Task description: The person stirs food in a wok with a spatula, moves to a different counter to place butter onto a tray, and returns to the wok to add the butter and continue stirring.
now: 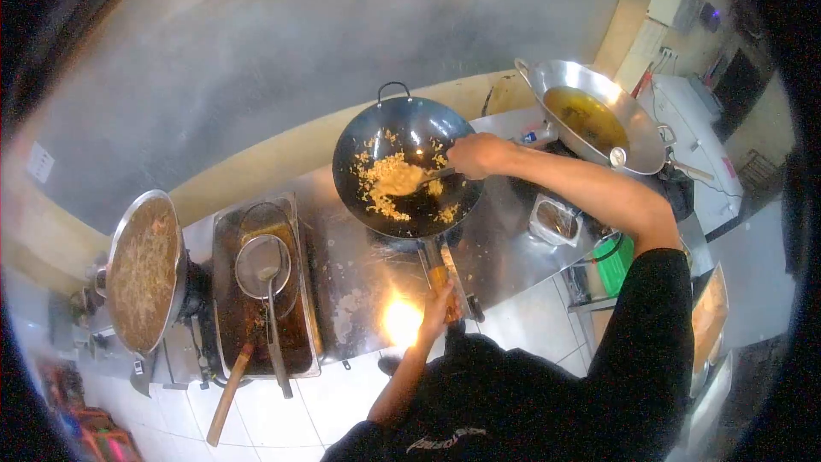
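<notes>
A dark wok [359, 197] stands over the steel counter with yellow, crumbly food [385, 180] spread across its bottom. My left hand [438, 308] is wrapped round the wok's wooden handle [438, 277] below the pan. Over the wok's right side, my right hand [479, 156] is closed on the handle of a utensil [440, 174]. The utensil's head is among the food and partly covered by it.
A steel wok [547, 77] of yellow oil sits at the back right, a small metal container [556, 221] in front. On the left are a tray [315, 325] with strainers [263, 267] and a large pan [145, 269] of brown liquid. A bright flare [402, 320] shows near my left hand.
</notes>
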Tool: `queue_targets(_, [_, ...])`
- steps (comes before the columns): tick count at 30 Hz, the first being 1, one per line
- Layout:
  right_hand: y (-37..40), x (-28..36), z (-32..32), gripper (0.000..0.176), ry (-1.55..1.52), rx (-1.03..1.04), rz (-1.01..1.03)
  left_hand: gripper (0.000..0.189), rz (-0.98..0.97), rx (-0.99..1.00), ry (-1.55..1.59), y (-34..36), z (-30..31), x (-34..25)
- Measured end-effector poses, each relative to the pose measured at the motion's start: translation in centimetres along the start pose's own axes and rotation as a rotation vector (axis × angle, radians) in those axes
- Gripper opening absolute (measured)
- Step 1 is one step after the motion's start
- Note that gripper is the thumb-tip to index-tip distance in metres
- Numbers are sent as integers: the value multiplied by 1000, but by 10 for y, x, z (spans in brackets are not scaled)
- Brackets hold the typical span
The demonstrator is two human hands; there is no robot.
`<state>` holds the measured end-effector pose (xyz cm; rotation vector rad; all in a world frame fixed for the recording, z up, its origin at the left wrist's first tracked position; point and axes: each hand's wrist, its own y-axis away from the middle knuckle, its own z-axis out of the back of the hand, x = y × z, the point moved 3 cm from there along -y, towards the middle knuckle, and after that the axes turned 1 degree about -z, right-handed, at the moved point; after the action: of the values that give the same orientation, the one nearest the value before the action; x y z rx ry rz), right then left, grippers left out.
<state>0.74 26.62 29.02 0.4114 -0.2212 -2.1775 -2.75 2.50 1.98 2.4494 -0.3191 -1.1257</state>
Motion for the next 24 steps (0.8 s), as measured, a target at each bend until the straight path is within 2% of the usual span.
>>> queue_targets(2, [-4,-11,14,24,95,58,20,29,62,-25,24,3,0,-2])
queue_targets(4, [13,-24,36,22,-167,451,6,29,47,22,38,-1,4,4])
queue_targets(5, [13,-25,35,19,-216,536,32,29,34,56,48,-4,6,5])
queue_targets(8, [-25,0,-6,21,-258,395,104,29,7,96,78,-5,8,6])
queue_targets(9, [-26,14,-16,25,-322,265,-85,31,22,112,67,-3,8,5])
queue_targets(10, [-21,18,-20,25,-320,262,-101,31,25,128,63,0,7,4])
queue_targets(12, [-11,29,1,22,-234,-59,-133,32,50,110,40,5,8,-5])
queue_targets(13, [2,35,11,24,-246,-89,-241,32,53,120,42,7,9,-7])
queue_targets(16, [-14,53,-46,28,-58,-86,-321,34,99,134,68,6,18,-10])
queue_targets(18, [28,68,-47,25,-177,-110,-172,34,130,123,62,2,29,-4])
queue_targets(20, [54,59,-53,29,-96,-43,-162,33,107,128,71,-3,31,-15])
queue_targets(21, [42,62,-49,29,-90,-44,-152,33,92,143,78,-8,29,-19])
queue_targets(23, [36,81,-59,33,-131,-118,-442,32,121,160,67,4,38,-3])
queue_targets(24, [42,89,-67,33,-144,-105,-450,32,140,157,62,8,42,2])
